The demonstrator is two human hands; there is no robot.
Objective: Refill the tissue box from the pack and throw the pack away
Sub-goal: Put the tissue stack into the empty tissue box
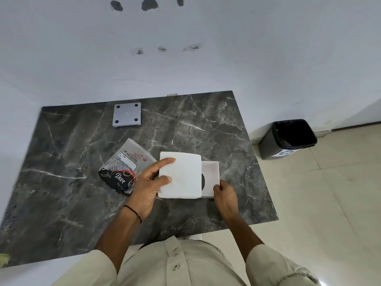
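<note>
My left hand point(151, 182) grips the left edge of a white stack of tissues point(181, 176) and holds it over the open white tissue box point(212, 172), covering most of it. The box's dark oval hole shows at the stack's right edge. My right hand point(223, 193) holds the box's near right corner. The flattened plastic tissue pack point(125, 164), clear with a black and red printed end, lies on the dark marble table point(82, 162) just left of my left hand.
A grey square plate point(127, 114) with black feet at its corners, perhaps the box's base, lies at the table's far side. A black bin point(288, 139) with a liner stands on the tiled floor to the right, by the white wall.
</note>
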